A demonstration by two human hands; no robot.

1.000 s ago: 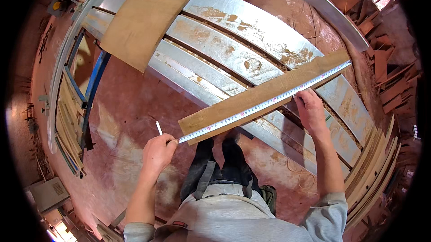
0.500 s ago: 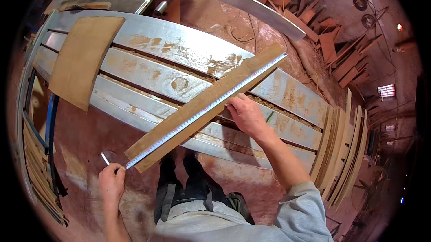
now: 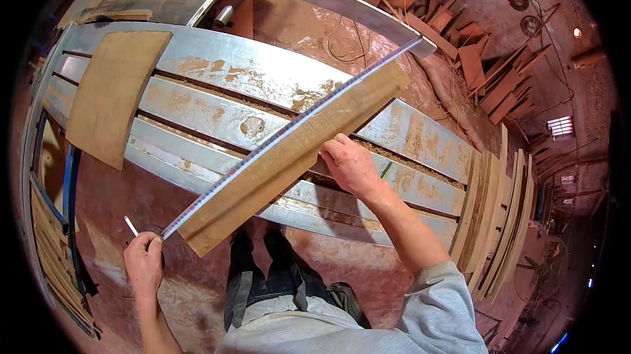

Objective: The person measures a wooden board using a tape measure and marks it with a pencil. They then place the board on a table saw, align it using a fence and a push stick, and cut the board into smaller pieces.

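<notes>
A long plank (image 3: 282, 163) lies diagonally across a slatted metal bench (image 3: 243, 55). A white measuring tape (image 3: 289, 124) stretches along its upper edge, reaching past the far end. My left hand (image 3: 144, 262) is closed on the tape's near end beside the plank and also holds a thin white cigarette-like stick (image 3: 130, 224). My right hand (image 3: 348, 170) is pinched at the plank's lower edge; whether it grips the plank or something small is unclear. A squarish wooden board (image 3: 115, 91) rests on the bench's left part.
A long metal bar (image 3: 315, 2) crosses behind the bench. Stacked timber strips (image 3: 490, 216) stand at the right and more (image 3: 52, 255) at the lower left. Broken boards (image 3: 470, 58) lie heaped beyond. My legs (image 3: 263, 268) are below the plank.
The tape has shifted from the plank's lower side to along its upper edge, its far end higher. My left hand has moved slightly left with it. The view has turned.
</notes>
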